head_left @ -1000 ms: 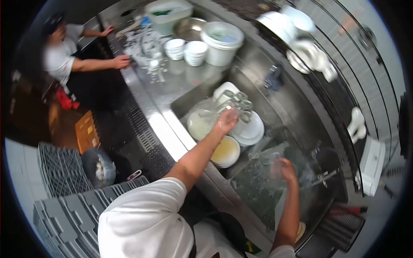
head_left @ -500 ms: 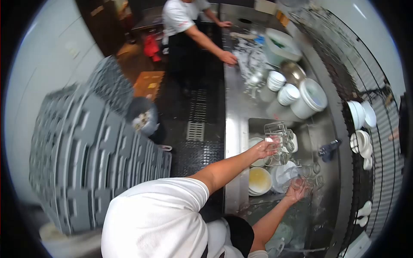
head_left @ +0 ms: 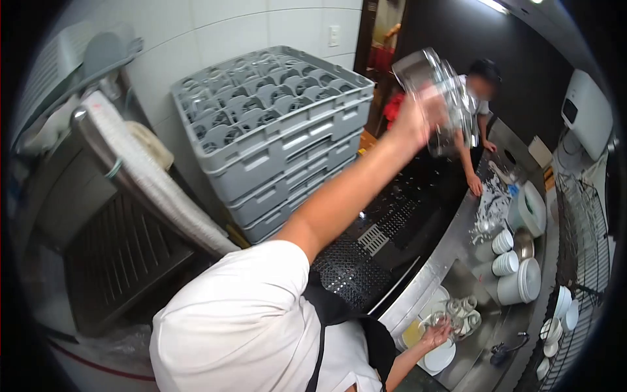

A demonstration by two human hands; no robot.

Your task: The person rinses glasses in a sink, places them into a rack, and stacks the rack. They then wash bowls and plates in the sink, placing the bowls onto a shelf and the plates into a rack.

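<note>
Grey plastic glass racks [head_left: 274, 124] stand stacked at the left against the tiled wall, the open compartments of the top rack facing up, with a towel-wrapped bar [head_left: 153, 173] leaning just beside them. Right of the stack, the left hand [head_left: 415, 117] is raised high with its fingers clamped around a cluster of clear glasses [head_left: 444, 98] — the cluster hangs in the air above the dark floor mat [head_left: 385, 228], between the racks and the steel counter [head_left: 450, 245]. To carry the glasses across well, the grasp should hold every rim in the bunch firmly, and the glasses should go mouth-down into separate compartments, not be dropped as a group; wet glass is likely to slip. Behind the raised glasses a co-worker [head_left: 480, 98] stands at the counter with one hand on it, beside scattered cutlery [head_left: 490, 206], stacked white bowls [head_left: 503, 251] and white tubs [head_left: 526, 277]. Lower right, the right hand [head_left: 436, 334] reaches into the sink [head_left: 467, 346] and touches a second group of glasses [head_left: 460, 310] — whether its fingers have closed on them cannot be told. White plates [head_left: 439, 358] lie just beside that hand.
</note>
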